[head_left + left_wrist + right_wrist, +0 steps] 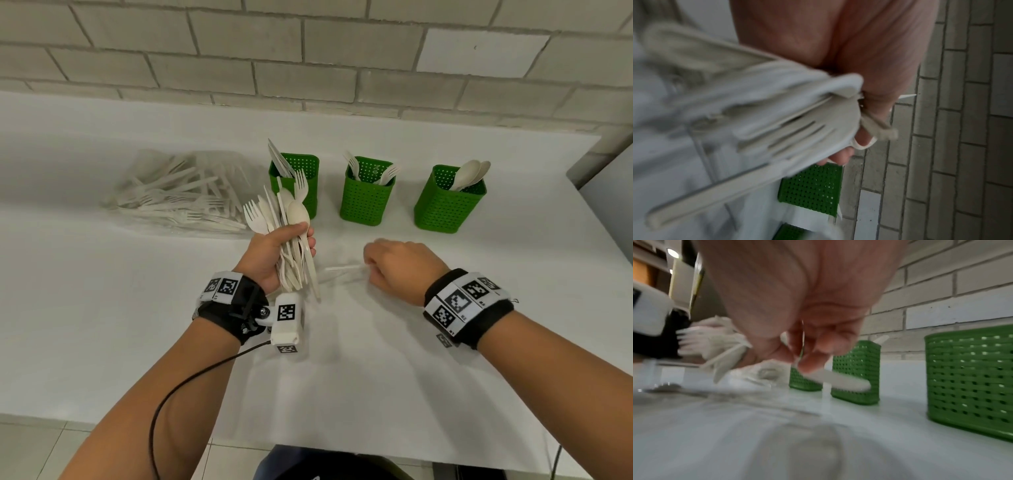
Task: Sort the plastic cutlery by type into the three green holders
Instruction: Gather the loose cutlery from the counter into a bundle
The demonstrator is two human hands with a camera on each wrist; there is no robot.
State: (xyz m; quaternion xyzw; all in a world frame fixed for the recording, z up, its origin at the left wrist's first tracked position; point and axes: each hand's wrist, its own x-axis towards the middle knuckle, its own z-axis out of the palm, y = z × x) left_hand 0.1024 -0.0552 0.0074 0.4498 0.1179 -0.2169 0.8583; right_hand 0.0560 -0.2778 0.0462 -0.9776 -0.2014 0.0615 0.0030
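Head: knife (pixel 342 270) in R hand (pixel 400 267)

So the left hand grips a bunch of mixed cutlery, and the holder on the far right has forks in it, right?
Not quite. The left hand does grip the bunch of mixed cutlery, but the far-right holder has spoons in it. The forks stand in the middle holder. The head view shows this.
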